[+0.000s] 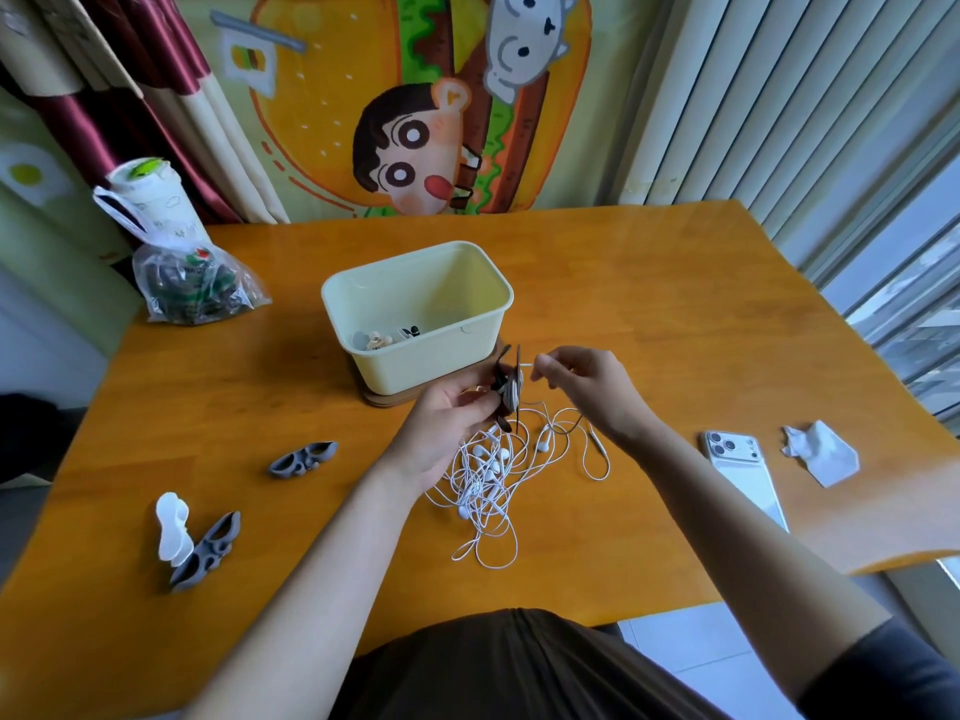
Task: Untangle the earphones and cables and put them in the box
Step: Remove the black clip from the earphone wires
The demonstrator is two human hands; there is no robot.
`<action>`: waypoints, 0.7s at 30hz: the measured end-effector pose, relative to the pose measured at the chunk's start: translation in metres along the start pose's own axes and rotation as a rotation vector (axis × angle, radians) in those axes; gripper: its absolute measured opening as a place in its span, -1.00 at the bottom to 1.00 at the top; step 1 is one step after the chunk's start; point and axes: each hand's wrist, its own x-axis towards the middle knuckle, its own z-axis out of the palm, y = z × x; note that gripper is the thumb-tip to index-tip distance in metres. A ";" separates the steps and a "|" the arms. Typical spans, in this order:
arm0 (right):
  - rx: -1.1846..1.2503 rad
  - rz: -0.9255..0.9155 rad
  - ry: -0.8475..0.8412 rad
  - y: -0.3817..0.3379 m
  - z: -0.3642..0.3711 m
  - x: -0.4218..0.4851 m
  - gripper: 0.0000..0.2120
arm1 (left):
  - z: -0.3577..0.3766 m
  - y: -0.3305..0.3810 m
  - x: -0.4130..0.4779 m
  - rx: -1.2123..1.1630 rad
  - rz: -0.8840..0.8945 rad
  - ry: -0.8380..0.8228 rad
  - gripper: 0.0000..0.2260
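The left hand (451, 407) is closed around a small dark, flat cable winder (511, 389) with white cord wrapped on it, held upright just in front of the near right corner of the pale cream plastic box (415, 304). The right hand (582, 379) pinches one strand of the thin white earphone cord (527, 365) between thumb and fingertips, stretched taut to the winder. Below both hands, the white tangle of earphones and cables (485, 475) lies on the orange wooden bench (649, 314), loops trailing toward the near edge.

The step in hand looks like winding one freed cord onto the winder — or feeding it off; which way cannot be told. To do it well, the right hand should keep light, even tension and let the cord slide through the pinch, so each turn lies flat beside the last. If the strand drags the heap upward, stop and loosen the knot on the bench rather than pull — tugging would tighten it.

The box already holds a few small items at its bottom; two grey winders (304, 458) and a white one (172, 527) wait on the left, well apart from the tangle.
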 end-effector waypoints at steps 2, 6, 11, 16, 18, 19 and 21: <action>0.022 0.016 -0.011 0.003 0.008 -0.002 -0.74 | 0.002 0.001 0.002 -0.136 0.006 0.022 -0.71; 0.011 0.052 -0.063 0.007 0.024 -0.008 -0.68 | 0.003 0.004 0.005 -0.337 0.001 0.086 -0.70; 0.017 0.073 -0.099 0.005 0.036 -0.012 -0.71 | 0.002 0.003 0.007 -0.426 0.000 0.207 -0.70; -0.004 0.086 -0.133 0.008 0.047 -0.017 -0.73 | 0.002 -0.002 0.011 -0.481 -0.029 0.354 -0.68; -0.020 0.073 -0.155 0.007 0.049 -0.019 -0.74 | 0.001 -0.003 0.012 -0.437 -0.028 0.427 -0.66; -0.039 0.065 -0.162 0.007 0.050 -0.020 -0.74 | 0.002 -0.002 0.011 -0.399 -0.013 0.461 -0.66; -0.078 0.034 -0.169 0.007 0.051 -0.022 -0.75 | 0.003 -0.001 0.009 -0.285 0.030 0.505 -0.70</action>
